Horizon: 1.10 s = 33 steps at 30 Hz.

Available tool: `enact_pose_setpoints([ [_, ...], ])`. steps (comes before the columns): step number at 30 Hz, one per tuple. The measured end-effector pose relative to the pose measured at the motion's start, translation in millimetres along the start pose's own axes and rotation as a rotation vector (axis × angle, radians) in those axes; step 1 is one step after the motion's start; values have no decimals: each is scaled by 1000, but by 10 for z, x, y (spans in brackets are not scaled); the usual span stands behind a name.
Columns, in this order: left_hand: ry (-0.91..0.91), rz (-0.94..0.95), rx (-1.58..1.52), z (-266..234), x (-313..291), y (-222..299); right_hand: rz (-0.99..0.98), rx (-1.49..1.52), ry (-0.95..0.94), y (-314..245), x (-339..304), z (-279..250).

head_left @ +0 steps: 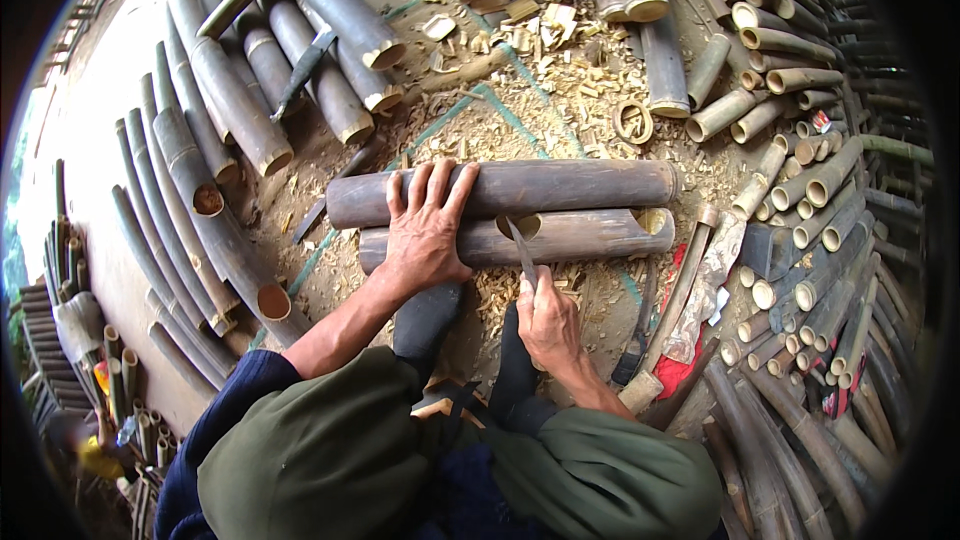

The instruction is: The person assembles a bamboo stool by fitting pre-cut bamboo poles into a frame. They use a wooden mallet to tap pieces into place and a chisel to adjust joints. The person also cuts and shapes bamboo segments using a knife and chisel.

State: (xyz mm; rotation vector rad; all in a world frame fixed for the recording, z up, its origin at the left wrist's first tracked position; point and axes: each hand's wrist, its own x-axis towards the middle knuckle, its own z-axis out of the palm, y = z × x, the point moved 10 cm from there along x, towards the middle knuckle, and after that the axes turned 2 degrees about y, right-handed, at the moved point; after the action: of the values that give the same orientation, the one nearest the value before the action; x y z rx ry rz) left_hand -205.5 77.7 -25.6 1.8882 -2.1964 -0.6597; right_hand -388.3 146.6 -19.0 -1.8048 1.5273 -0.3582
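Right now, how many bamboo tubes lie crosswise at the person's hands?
2: the farther tube, under the left hand, and the nearer tube beside it, at the knife in the right hand.

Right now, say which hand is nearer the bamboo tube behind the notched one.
Left hand, resting on that bamboo tube; the right hand, gripping the knife, is across the notched tube from it.

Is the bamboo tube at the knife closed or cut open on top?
Cut open: the tube shows one hole at the knife, another hole near its right end.
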Motion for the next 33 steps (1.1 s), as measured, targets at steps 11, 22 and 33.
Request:
enact_pose_setpoints([
  [11,22,-4,-23,21,-61,-34,-54,3,37,80,69,270],
  [22,43,9,-28,18,-58,-10,89,-159,-89,-51,142,147],
  [33,93,65,-21,32,-187,-90,220,833,-242,-893,395,-92],
])
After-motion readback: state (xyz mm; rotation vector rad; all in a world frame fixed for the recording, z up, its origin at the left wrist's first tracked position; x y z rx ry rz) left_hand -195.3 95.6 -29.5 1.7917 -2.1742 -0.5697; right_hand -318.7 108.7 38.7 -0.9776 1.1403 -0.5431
